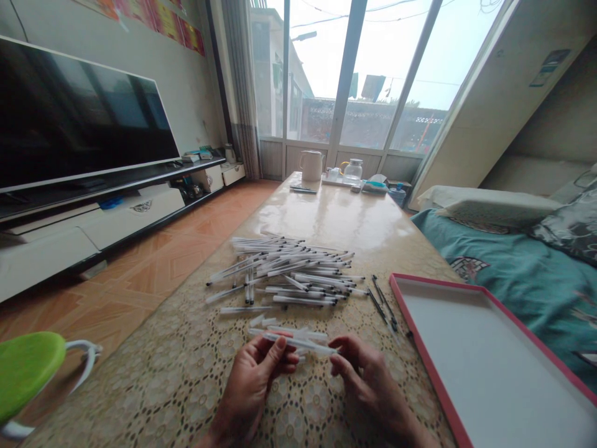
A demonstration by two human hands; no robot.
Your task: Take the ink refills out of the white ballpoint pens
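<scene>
Between my hands a translucent white pen [305,343] is held crosswise above the table. My left hand [254,373] pinches its left part between thumb and fingers. The fingertips of my right hand [361,373] close on its right end. Just behind it lie several clear pen caps or short tubes [261,322], partly hidden by the pen and my fingers. Farther back is a loose pile of white pens with black ends [298,267]. To the right of the pile rest a few thin black refills or pens [382,305].
A shallow white box with a pink rim [415,330] lies at the table's right side. A kettle [311,166] and a glass jug [353,169] stand at the far end. A green stool [30,373] is at the left, a teal-covered bed [513,267] at the right.
</scene>
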